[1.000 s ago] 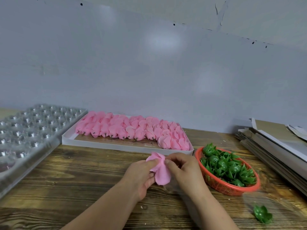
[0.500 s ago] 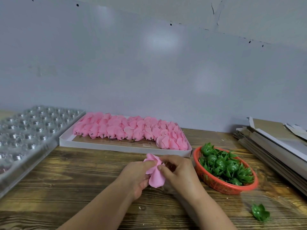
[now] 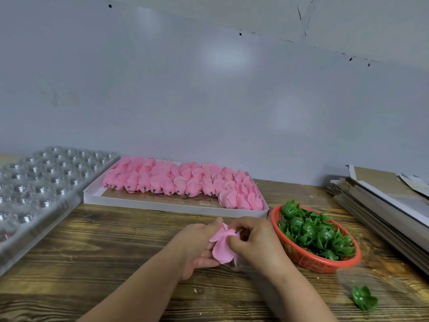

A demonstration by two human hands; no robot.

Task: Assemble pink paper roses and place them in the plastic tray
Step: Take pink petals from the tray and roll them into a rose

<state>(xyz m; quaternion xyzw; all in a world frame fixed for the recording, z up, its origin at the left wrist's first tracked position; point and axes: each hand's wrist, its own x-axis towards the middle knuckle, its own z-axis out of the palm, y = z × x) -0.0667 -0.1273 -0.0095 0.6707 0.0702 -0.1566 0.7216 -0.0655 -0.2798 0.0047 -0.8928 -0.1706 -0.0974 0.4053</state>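
- Nearest, on the wooden desk (image 3: 97,259): a single loose green calyx (image 3: 364,301) lies at the front right, well apart from the hands.
- Both forearms reach in from the near edge and meet at mid-desk.
- Left hand (image 3: 197,247): fingers curled under and round a pink paper rose (image 3: 221,248), cupping its petals from the left.
- Right hand (image 3: 254,242): thumb and fingers pinch the same rose from the right, close to a small dark stem tip poking out at its top.
- Rose is held just above the desk, between the two hands, petals hanging down toward the near side.
- Right of the hands: a shallow orange basket (image 3: 308,261) heaped with green plastic calyxes (image 3: 313,233); sits just beside the right hand.
- Further back, centre: a flat white box (image 3: 162,204) lined with rows of pink petal buds (image 3: 181,180), dark stem ends pointing toward the near side.
- Left side: a clear plastic tray (image 3: 34,182) of round wells, running from near left to the back; touching or nearly touching the white box's left corner, cannot tell which.
- Far right: a stack of flattened cardboard (image 3: 380,201).
- Behind everything: a plain pale wall (image 3: 209,101).
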